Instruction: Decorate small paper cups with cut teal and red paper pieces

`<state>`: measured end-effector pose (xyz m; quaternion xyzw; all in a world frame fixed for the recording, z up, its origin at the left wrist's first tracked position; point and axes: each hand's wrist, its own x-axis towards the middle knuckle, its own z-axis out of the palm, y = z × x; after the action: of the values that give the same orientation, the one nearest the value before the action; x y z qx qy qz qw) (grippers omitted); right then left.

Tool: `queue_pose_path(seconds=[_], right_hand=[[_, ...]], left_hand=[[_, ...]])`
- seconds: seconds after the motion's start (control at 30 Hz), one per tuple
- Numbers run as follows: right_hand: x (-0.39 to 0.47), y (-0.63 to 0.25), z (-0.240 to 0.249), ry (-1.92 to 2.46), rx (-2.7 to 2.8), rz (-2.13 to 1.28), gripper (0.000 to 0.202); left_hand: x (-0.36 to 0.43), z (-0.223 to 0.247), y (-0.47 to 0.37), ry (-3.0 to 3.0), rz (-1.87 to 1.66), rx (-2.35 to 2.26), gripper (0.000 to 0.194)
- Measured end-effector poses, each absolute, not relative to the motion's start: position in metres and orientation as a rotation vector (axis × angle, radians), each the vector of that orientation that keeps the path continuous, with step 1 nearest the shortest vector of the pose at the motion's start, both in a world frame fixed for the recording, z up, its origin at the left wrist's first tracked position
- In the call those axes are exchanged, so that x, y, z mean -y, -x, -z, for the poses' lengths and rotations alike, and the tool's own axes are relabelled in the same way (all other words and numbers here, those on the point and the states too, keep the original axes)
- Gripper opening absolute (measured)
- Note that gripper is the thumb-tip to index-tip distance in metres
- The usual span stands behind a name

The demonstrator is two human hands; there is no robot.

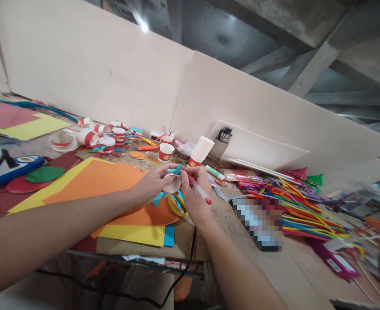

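Note:
My left hand (149,187) is closed around a small paper cup (171,185), whose round pale end faces me. A small blue paper piece (178,169) sits at the cup's upper edge, by the fingertips of both hands. In my right hand (198,200) is a pen (200,189) with a red cap end, slanting down to the right; its tip is hidden by the fingers. Just below the cup lie light blue paper pieces (159,199) and a yellow ring (176,207). Under my left forearm spread orange sheets (89,181) and yellow sheets (134,234).
Red and white cups (166,152) and a cup stack (202,150) stand behind my hands, near a dark bottle (220,144). More cups (107,144) crowd the back left. Colourful pipe cleaners (299,206) cover the right. A black cable (190,267) hangs over the front edge.

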<state>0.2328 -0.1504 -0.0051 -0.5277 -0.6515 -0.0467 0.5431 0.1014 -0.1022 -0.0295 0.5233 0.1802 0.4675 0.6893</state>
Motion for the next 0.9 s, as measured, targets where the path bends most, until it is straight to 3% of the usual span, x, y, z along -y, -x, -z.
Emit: queue_pose_path(seconds=[0.9], right_hand=[[0.1532, -0.233, 0.0008, 1.197, 1.528, 0.042, 0.014]], left_hand=[[0.1065, 0.024, -0.1012, -1.135, -1.034, -0.408, 0.038]])
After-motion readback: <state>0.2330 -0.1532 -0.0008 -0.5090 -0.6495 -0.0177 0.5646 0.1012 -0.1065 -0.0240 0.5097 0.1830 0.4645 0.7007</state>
